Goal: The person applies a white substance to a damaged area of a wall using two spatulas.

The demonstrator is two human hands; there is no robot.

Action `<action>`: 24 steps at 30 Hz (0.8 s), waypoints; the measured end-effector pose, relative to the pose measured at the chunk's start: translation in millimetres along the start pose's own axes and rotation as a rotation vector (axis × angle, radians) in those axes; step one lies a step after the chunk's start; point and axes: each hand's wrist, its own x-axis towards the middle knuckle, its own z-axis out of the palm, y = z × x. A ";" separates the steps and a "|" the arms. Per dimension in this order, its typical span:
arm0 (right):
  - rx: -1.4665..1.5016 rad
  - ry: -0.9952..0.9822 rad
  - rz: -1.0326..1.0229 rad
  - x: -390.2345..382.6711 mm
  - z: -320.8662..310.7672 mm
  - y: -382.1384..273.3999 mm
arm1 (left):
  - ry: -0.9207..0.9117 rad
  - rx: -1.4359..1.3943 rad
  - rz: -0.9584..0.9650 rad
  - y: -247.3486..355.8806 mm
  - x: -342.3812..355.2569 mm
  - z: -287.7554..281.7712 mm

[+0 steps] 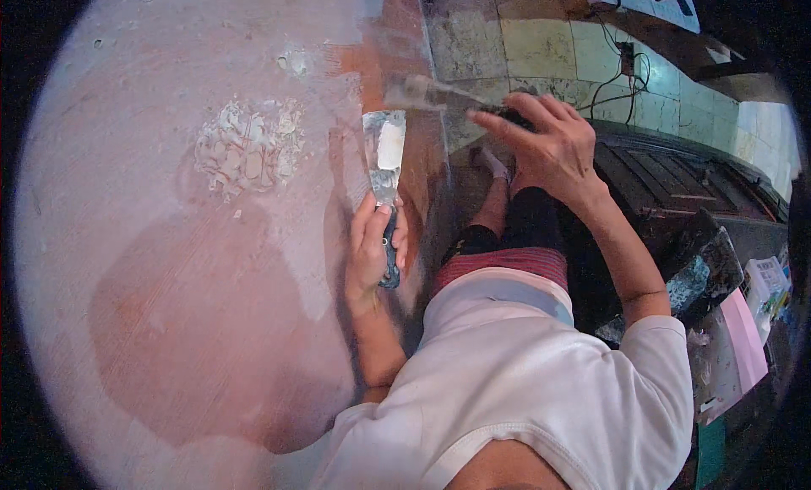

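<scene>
My left hand is wrapped round the dark handle of a putty knife. A thick smear of white putty covers part of its blade, which points away from me beside the wall. Higher up and to the right, my right hand grips a second putty knife by its dark handle. Motion blurs that blade, which points left above the tip of the first one. The pinkish wall at my left bears a rough, lumpy white patch and a smaller white spot.
A reddish-brown strip runs along the wall's edge. Tiles with loose dark cables lie at the far right. Below them are a dark panelled piece, a pink sheet and other clutter.
</scene>
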 end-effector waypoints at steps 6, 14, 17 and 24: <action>0.278 0.028 0.203 9.0 16.9 4.9 | 0.019 -0.015 -0.063 -4.8 -11.7 -2.3; 1.719 -0.272 0.646 16.0 82.8 -82.9 | 0.091 -0.327 -0.041 -7.0 -75.4 -8.6; 1.649 -0.047 0.545 13.7 131.3 -125.3 | 0.035 -0.385 0.072 -5.7 -87.2 -10.7; 1.307 0.229 0.446 23.0 168.7 -156.5 | 0.104 -0.388 0.028 -20.7 -90.6 -13.2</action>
